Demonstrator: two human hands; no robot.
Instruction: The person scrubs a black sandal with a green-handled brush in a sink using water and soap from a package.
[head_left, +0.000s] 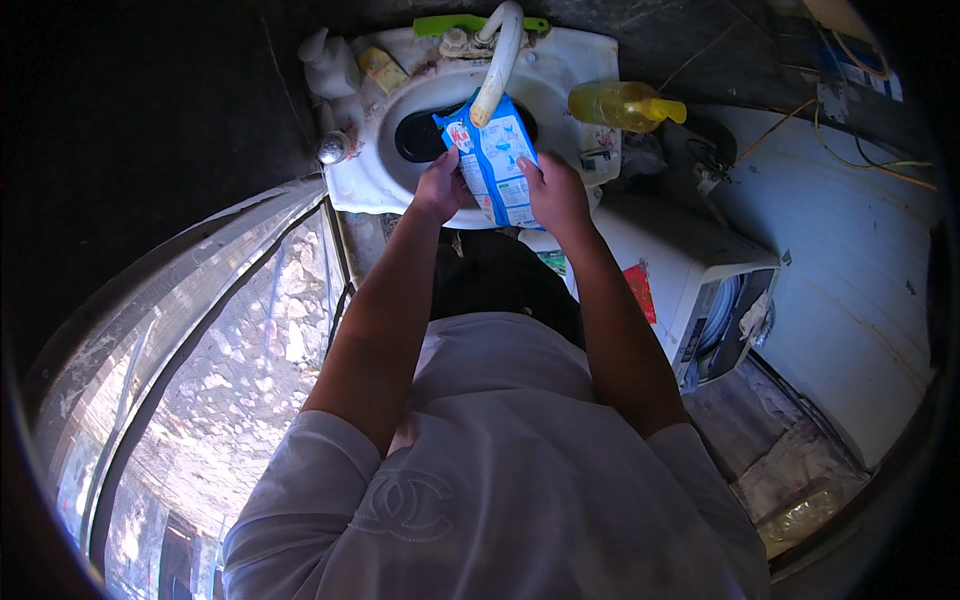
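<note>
Both hands hold a blue and white printed packet (501, 172) over a white ceramic washbasin (352, 187). My left hand (442, 184) grips its left edge, thumb on the printed face. On the opposite edge, my right hand (556, 191) pinches it the same way. The packet's upper end lies under the mouth of the white curved faucet spout (504, 67), which hides a little of it. A black oval object (416, 139) sits in the bowl, partly covered by the packet; I cannot tell what it is.
Around the basin rim are a white pump bottle (330, 66), a yellow packet (382, 70), a silver-topped container (334, 148), a green-handled item (450, 25) and a bottle of yellow liquid (619, 106) on its side. A white front-loading washing machine (675, 255) stands right; a mesh screen (247, 360) left.
</note>
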